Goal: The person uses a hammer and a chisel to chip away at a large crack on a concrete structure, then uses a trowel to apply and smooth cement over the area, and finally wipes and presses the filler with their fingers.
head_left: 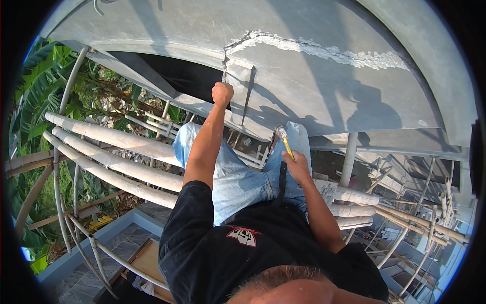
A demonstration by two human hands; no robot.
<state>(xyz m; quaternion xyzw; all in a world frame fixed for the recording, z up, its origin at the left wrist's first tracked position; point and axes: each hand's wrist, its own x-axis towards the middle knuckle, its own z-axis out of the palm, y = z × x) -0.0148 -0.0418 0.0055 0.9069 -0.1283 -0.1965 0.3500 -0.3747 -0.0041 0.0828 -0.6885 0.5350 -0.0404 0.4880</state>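
The person sits high on a bamboo scaffold (116, 167), legs in light blue jeans (238, 177) stretched over the poles, facing a grey concrete wall (324, 86).

The left hand (222, 93) is raised with the arm fully stretched toward the wall. Its fingers are curled tightly into a fist around a thin metal chisel (223, 75), which juts up out of the top of the fist. The chisel's tip meets the wall just above the fingers, at the lower end of a rough, chipped groove (314, 48) that runs from there toward the right across the concrete. The fist grips the shaft low, apparently so that the point stays pressed to the break line while the knuckles stay clear of it.

The right hand (296, 164) is held lower and nearer the body, above the right knee. Its fingers are wrapped shut around the yellow handle of a hammer (283, 139), and the metal head stands beyond the fingertips, up toward the wall. The hammer is well apart from the chisel, drawn back rather than touching it, which looks like the cocked position of a swing.

A dark strap (282, 182) hangs below the right hand, across the thigh. Past the fingers of the left hand, beyond the poles, green banana leaves (40, 86) show far down, and a tiled floor (86, 283) lies far below the scaffold.
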